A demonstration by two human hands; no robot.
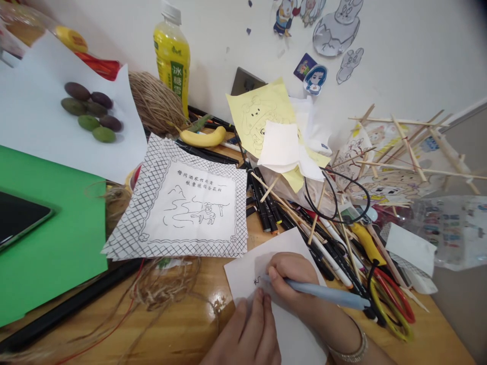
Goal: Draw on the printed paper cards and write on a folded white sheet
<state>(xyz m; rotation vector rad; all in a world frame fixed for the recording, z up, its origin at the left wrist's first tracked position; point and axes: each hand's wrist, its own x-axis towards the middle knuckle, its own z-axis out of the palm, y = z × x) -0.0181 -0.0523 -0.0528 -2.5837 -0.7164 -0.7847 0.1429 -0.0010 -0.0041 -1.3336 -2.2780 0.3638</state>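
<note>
Firmly gripped by the right hand point(291, 276), a pale blue pen point(329, 294) is held with its tip beside small dark marks point(256, 280) on a white sheet point(294, 332), which is laid on the wooden desk point(201, 324). The sheet is touched by the left hand point(253, 329), its fingers stretched out side by side. Nearby, a crosshatch-bordered drawing point(194, 203) is flanked by black markers point(262, 213), with a banana point(203, 137) placed behind.

Place: a craft desk in a room; home or studio, I can't tell
Table point(186, 327): wooden, crowded with markers point(266, 215), twine point(155, 104) and sticks point(407, 147)
Paper: my pen point(327, 294) on a sheet point(292, 329), inked drawing point(190, 213) near
Wall point(228, 25): white, cartoon cutouts point(315, 80)
</note>
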